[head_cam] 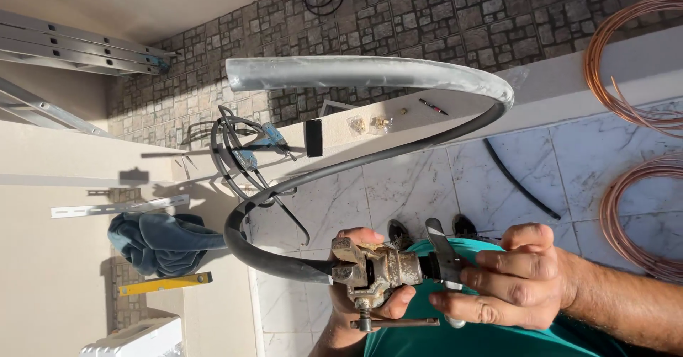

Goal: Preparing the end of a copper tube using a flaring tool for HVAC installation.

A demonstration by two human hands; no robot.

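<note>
Currently the person's left hand (pixel 363 286) is wrapped around a worn metal flaring tool (pixel 373 272) at lower centre of the frame, fingers closed tight on its body. Right hand (pixel 519 279) has its fingers pinched shut on the tool's handle end (pixel 441 257), near a small white piece that is too hidden to identify. An insulated pipe (pixel 370 76) arcs from upper centre, loops round the right side and comes back down into the tool's clamp at lower left of it. Judgement: left hand should hold the clamp body dead steady while the right turns evenly; keep the pipe square in the clamp, no side load from that long loop. Copper tube coils (pixel 626 65) sit at the right edge, small brass fittings (pixel 370 124) on the white ledge (pixel 569 80), yellow spirit level (pixel 165 284) and dark blue cloth (pixel 160 240) at lower left.
</note>
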